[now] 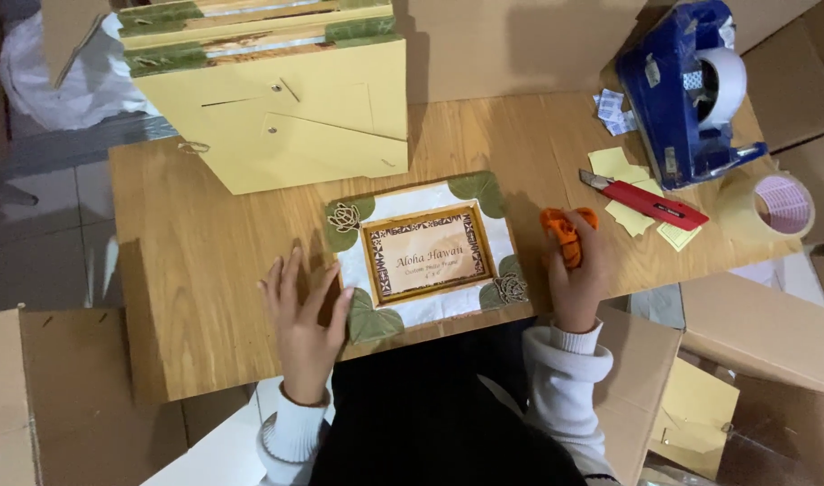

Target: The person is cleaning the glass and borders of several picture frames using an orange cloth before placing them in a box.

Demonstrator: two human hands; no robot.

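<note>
Head view, looking down on a wooden table (214, 270). Clock directions are read from the picture frame at table centre.

Nearest: left hand (306, 315), fingers spread wide and flat on the table, holding nothing; fingertips touch the frame's left edge at 8 o'clock. Right hand (576, 270) at 3 o'clock, just beside the frame's right edge, closed around an orange cloth (563, 232) bunched in the palm.

One picture frame (426, 254) lies face up near the front table edge, between the two hands. Rectangular, white border, green leaf shapes at its corners, two carved flower ornaments (top left, bottom right). A tan rectangular insert card with dark lettering sits in the opening, bordered by a patterned strip.

At 2 to 3 o'clock, farther right: one red box cutter (650, 202) lying across several pale yellow paper slips (614, 164), count unclear as they overlap. One roll of tape (779, 207) with a pink core lies flat at the table's right edge.

At 1 o'clock, far: one blue tape dispenser (691, 90) holding one clear roll; a few small white-and-blue labels beside it.

At 11 o'clock, far: a stack of yellow-backed frames (277, 99), at least four, leaning.

Brown cardboard boxes (754, 342) surround the table.
</note>
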